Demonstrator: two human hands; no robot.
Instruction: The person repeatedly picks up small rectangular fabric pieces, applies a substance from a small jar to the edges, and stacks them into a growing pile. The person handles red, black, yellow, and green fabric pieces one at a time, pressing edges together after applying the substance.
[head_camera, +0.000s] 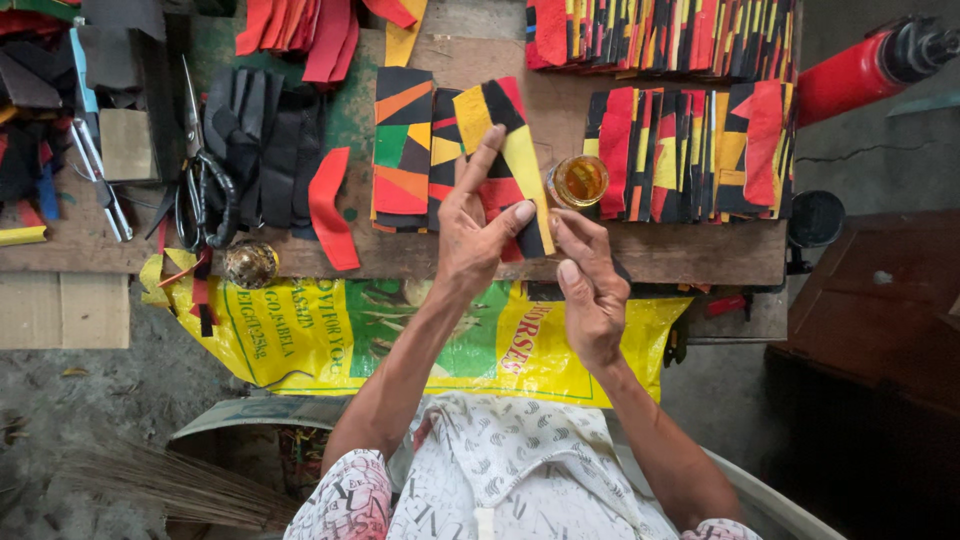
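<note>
My left hand (470, 225) holds up a patchwork piece (505, 130) of yellow, black and red material, thumb and fingers pinching its lower part. My right hand (590, 285) is beside it, with the fingertips touching the piece's lower right edge. Both hands hover over the front edge of a wooden board (690, 250). Just behind the right hand sits a small open jar (579, 181) of amber liquid.
Rows of similar patchwork pieces (690, 150) lie on the board, with another stack (402, 150) at the left. Scissors (198, 170), black cut pieces (265, 140), a red curved strip (328, 210) and a round lid (250, 264) lie left. A yellow sack (330, 340) hangs below. A red cylinder (860, 70) is at the far right.
</note>
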